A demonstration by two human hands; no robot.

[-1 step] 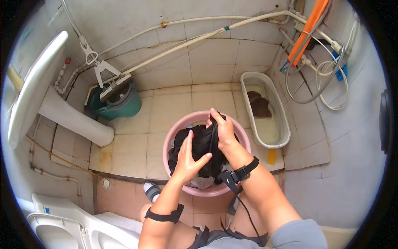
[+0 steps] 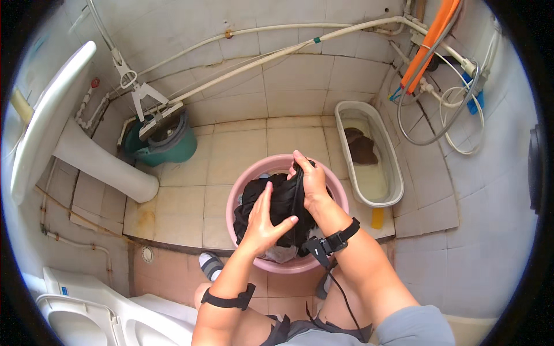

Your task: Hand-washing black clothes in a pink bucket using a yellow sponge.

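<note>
- A small tiled washroom seen from above: pale floor tiles [image 2: 242, 155] run up into a tiled wall crossed by white pipes [image 2: 271, 55], with a white pedestal basin [image 2: 52, 132] at the far left and a white toilet [image 2: 86, 314] at the near left corner.
- In the middle of the floor sits a round pink basin [image 2: 239, 190], and a black garment [image 2: 277, 202] is bunched up inside it, partly lifted above the rim.
- The left hand [image 2: 265, 222] is spread wide, palm and fingers pressed flat against the near side of the cloth.
- The right hand [image 2: 309, 179] is closed around a fold at the far side, pinching it upward.
- Risk, as I judge it: pulling the heavy cloth up on one side could tip or slide the light basin and spill its contents over the floor near the person's foot [image 2: 210, 265].
- A cable hangs from the black strap on the right wrist [image 2: 340, 236], just beside the basin rim; it could dip in or snag the cloth.
- To the right, well apart, a white oblong tub [image 2: 392, 173] holds brown cloth in water; a green bucket [image 2: 173, 147] stands at the far left.
- Loose hoses [image 2: 438, 115] hang on the right wall.
</note>
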